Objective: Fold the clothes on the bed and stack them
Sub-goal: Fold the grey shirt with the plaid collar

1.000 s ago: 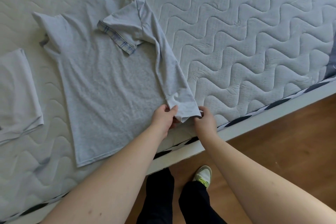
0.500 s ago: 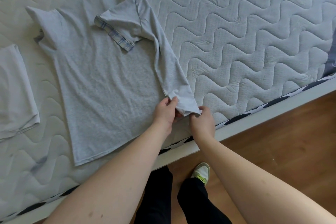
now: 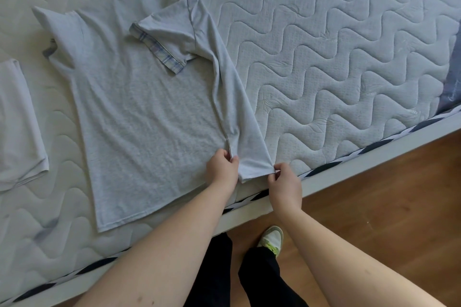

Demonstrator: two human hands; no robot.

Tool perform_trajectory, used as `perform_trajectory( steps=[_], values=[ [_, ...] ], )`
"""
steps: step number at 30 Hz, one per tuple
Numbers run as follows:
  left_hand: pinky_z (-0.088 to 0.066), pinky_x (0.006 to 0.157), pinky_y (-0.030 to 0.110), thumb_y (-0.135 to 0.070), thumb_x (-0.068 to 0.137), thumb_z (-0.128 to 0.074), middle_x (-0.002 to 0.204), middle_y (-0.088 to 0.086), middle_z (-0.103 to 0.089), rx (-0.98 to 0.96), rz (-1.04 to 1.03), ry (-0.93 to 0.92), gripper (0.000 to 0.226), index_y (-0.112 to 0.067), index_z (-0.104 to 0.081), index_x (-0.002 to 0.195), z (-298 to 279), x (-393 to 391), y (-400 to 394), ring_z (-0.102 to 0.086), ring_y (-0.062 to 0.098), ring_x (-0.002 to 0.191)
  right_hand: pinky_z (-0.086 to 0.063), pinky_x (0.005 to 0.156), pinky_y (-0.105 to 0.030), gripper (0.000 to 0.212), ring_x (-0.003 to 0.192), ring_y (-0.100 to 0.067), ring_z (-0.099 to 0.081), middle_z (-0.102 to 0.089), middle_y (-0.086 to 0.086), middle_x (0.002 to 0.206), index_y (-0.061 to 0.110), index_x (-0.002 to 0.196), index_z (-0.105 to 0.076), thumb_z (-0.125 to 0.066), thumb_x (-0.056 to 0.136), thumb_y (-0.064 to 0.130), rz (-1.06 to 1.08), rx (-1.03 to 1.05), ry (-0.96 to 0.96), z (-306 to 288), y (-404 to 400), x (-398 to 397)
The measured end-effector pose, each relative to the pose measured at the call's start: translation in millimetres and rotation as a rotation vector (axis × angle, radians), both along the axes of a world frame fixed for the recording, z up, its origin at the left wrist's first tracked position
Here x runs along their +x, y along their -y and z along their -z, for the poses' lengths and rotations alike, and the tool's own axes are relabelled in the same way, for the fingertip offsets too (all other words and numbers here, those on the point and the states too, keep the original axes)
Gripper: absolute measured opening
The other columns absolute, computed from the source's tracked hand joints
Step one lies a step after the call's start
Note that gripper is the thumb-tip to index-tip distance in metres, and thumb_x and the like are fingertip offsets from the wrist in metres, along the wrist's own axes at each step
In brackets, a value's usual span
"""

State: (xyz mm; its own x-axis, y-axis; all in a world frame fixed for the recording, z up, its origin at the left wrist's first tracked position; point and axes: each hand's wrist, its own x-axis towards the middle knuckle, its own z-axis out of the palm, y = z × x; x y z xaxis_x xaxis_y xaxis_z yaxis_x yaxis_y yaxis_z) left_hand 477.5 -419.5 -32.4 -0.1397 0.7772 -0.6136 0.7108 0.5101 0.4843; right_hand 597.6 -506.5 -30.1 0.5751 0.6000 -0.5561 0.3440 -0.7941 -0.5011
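Observation:
A light grey T-shirt (image 3: 139, 117) with plaid-trimmed sleeves lies spread on the quilted mattress (image 3: 336, 62), its collar at the far end. Its right side is folded inward as a long strip, with the right sleeve lying across the chest. My left hand (image 3: 222, 169) pinches the inner corner of that strip at the hem. My right hand (image 3: 284, 182) pinches the strip's outer corner near the bed's edge. A folded white garment (image 3: 17, 127) lies at the left of the shirt.
The bed's white frame (image 3: 361, 154) with a dark striped border runs diagonally past my hands. Beyond it is wooden floor (image 3: 386, 207), where my legs and a shoe (image 3: 273, 238) stand. A dark fabric patch (image 3: 451, 90) shows at the right edge.
Both hands slid apart a little along the hem, pulling the folded strip's lower end flatter and wider. The shirt otherwise lies as before.

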Motion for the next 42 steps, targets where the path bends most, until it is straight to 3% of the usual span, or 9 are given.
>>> perform_trajectory(
  steps=[4,7,15,22,26,31,35,38,42],
  values=[
    [-0.046,0.068,0.029,-0.038,0.089,-0.064,0.093,-0.001,-0.065,0.011,-0.029,0.01,0.026,-0.017,-0.056,0.101,-1.8,-3.3,-12.4,-0.061,0.02,0.08,-0.042,0.084,-0.035,0.028,0.103,-0.019,-0.054,-0.053,0.003,0.114,0.021,0.121,-0.051,-0.051,0.094,0.018,-0.114,-0.029,0.165,-8.0,-3.6,-2.4],
    [-0.043,0.069,0.028,-0.044,0.09,-0.062,0.094,0.001,-0.066,0.044,-0.081,0.072,0.029,-0.017,-0.056,0.098,-0.6,-0.4,-36.7,-0.06,0.02,0.081,-0.043,0.097,-0.04,0.035,0.109,-0.019,-0.054,-0.056,0.003,0.121,0.019,0.131,-0.049,-0.043,0.096,0.024,0.049,0.079,0.051,-13.8,-17.7,-4.3],
    [-0.042,0.066,0.026,-0.027,0.088,-0.063,0.081,0.0,-0.066,-0.014,-0.011,0.029,0.013,-0.02,-0.06,0.078,12.2,-12.6,-66.5,-0.061,0.021,0.076,-0.051,0.08,-0.04,0.021,0.087,-0.019,-0.058,-0.063,0.0,0.104,0.018,0.116,-0.056,-0.057,0.096,0.025,0.124,-0.055,-0.04,-7.8,-34.6,-4.4],
    [-0.039,0.058,0.026,-0.03,0.089,-0.055,0.071,-0.005,-0.061,0.031,-0.087,0.05,0.019,-0.023,-0.055,0.071,11.0,-40.8,-76.6,-0.056,0.017,0.066,-0.029,0.104,-0.039,0.043,0.119,-0.022,-0.042,-0.047,-0.002,0.128,0.021,0.133,-0.049,-0.055,0.091,0.016,0.044,0.019,0.253,-20.7,-56.6,-26.6],
    [-0.053,0.067,0.033,-0.03,0.093,-0.056,0.072,0.002,-0.069,0.004,-0.046,0.167,0.02,-0.019,-0.06,0.077,6.1,-53.8,-95.8,-0.063,0.025,0.07,-0.034,0.103,-0.032,0.041,0.117,-0.018,-0.046,-0.051,0.001,0.126,0.021,0.13,-0.052,-0.058,0.091,0.014,-0.106,0.106,0.159,-34.4,-90.9,-38.0],
    [-0.045,0.044,0.016,-0.025,0.096,-0.054,0.072,-0.002,-0.069,0.025,-0.047,0.339,0.02,-0.022,-0.057,0.077,-17.6,-65.5,-155.5,-0.057,0.007,0.043,-0.042,0.102,-0.035,0.036,0.117,-0.016,-0.051,-0.053,0.005,0.127,0.021,0.129,-0.055,-0.056,0.094,0.014,-0.189,0.208,0.074,-48.8,-144.6,-47.5],
    [-0.054,0.064,0.031,-0.024,0.096,-0.055,0.083,0.004,-0.07,0.072,-0.088,0.376,0.017,-0.022,-0.055,0.08,-27.9,-69.5,-199.7,-0.064,0.019,0.066,-0.041,0.104,-0.036,0.04,0.121,-0.017,-0.051,-0.056,0.003,0.129,0.021,0.132,-0.055,-0.058,0.093,0.012,-0.299,0.28,0.062,-51.9,-188.6,-54.3],
    [-0.042,0.072,0.031,-0.023,0.091,-0.059,0.098,0.007,-0.067,0.25,-0.012,0.058,0.005,-0.019,-0.058,0.09,-25.5,-76.7,-233.5,-0.06,0.026,0.089,-0.038,0.104,-0.032,0.049,0.125,-0.021,-0.047,-0.052,-0.001,0.135,0.02,0.138,-0.051,-0.056,0.091,0.009,-0.439,0.272,0.092,-44.1,-223.3,-56.1],
    [-0.041,0.092,0.038,-0.024,0.088,-0.066,0.125,0.017,-0.056,0.353,-0.044,-0.095,0.039,-0.01,-0.056,0.123,-15.9,-83.2,-288.3,-0.052,0.036,0.115,-0.036,0.108,-0.036,0.07,0.131,-0.026,-0.04,-0.039,-0.004,0.146,0.022,0.148,-0.037,-0.045,0.084,-0.005,-0.558,0.254,0.102,-31.8,-263.8,-52.1]
  ],
)
